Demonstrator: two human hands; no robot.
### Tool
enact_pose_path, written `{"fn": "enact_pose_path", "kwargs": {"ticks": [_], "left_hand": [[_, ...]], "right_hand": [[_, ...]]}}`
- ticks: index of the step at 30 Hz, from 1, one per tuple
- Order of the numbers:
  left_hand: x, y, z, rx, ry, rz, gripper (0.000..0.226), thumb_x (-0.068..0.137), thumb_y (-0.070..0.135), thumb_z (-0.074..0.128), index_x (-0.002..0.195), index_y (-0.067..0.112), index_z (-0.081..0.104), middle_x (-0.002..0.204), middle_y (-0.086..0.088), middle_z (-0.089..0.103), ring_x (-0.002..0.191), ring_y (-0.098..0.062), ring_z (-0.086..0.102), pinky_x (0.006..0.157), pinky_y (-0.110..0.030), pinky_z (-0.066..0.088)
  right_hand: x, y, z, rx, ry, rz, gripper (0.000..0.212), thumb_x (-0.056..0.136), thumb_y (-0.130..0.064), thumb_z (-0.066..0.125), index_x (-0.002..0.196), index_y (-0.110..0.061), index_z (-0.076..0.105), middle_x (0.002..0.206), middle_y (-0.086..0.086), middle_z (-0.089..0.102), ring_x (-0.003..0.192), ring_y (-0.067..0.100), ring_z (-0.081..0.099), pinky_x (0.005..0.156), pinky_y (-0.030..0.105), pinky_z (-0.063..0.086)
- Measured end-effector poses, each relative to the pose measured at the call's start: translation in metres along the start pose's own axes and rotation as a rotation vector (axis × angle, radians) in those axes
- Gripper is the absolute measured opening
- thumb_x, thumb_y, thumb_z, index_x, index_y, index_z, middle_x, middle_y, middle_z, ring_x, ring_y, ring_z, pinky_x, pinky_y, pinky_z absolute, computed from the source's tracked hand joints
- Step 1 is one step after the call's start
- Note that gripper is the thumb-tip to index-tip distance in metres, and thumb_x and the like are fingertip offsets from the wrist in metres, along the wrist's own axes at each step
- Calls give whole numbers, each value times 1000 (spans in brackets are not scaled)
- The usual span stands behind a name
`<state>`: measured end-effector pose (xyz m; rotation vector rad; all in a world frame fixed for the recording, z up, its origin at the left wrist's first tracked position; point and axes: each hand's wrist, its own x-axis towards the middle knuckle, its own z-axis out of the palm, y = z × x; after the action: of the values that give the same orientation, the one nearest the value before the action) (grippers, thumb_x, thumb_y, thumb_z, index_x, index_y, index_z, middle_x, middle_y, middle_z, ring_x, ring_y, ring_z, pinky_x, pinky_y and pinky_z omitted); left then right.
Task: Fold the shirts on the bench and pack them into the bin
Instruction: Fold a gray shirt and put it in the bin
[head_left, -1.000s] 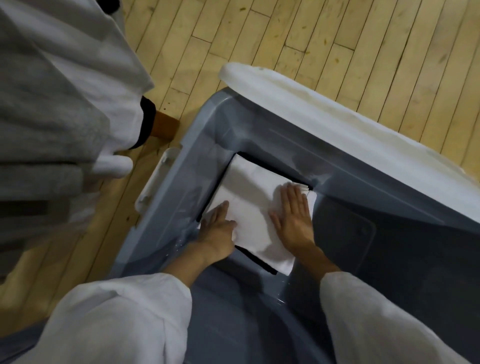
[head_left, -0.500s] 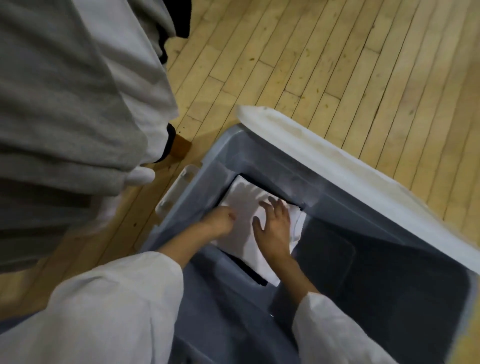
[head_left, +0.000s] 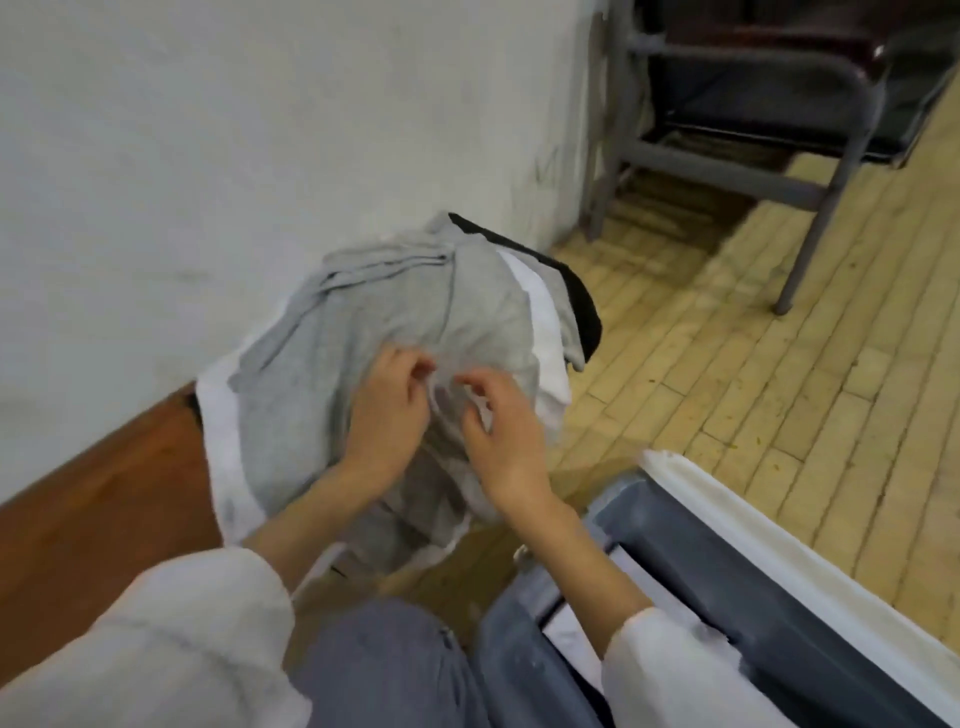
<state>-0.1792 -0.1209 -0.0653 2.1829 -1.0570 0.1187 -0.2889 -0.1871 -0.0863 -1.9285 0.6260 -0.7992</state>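
A fold of the soft, creased grey fabric shirt (head_left: 363, 322) is pinched between the curled fingers of the left hand (head_left: 387, 415) and right hand (head_left: 506, 441). The shirt is draped over a rumpled pile on the smooth brown wooden bench (head_left: 93, 519), beside the grey plastic bin (head_left: 727, 587).

A heathered grey shirt (head_left: 374, 312) is seen on top of the pile, and a plain white shirt (head_left: 545, 332) and a black garment (head_left: 584, 306) are shown at its edges. The bench (head_left: 104, 493) is coloured reddish brown. The bin (head_left: 727, 587) is finished in slate blue-grey and topped with a white rim (head_left: 753, 525). The floor (head_left: 779, 338) is patterned in pale yellow wooden strips.
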Motion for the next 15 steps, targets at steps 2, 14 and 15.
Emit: {"fn": "enact_pose_path", "kwargs": {"ticks": [2,14,15], "left_hand": [[12,-19,-29,106,123,-73,23,84,-3,49,101,4,63,106,-16,56,91,-31,56,79,-37,43],[33,-89,-111,-204,278,-654,9,89,14,53,81,11,53,93,-11,55,74,-23,52,68,-35,44],[37,-80,-114,-277,297,-679,9,92,13,46,83,10,47,87,-9,50,69,-20,46,62,-32,39]], "right_hand": [[18,-19,19,-49,-57,2,26,92,-11,52,117,-9,60,114,7,62,107,22,55,92,30,42],[40,-52,49,-502,-328,87,48,93,-25,47,139,-16,38,139,9,37,124,28,36,104,34,32],[41,-55,48,-492,-304,103,46,94,-24,47,138,-16,39,140,9,37,124,28,36,104,34,33]]}}
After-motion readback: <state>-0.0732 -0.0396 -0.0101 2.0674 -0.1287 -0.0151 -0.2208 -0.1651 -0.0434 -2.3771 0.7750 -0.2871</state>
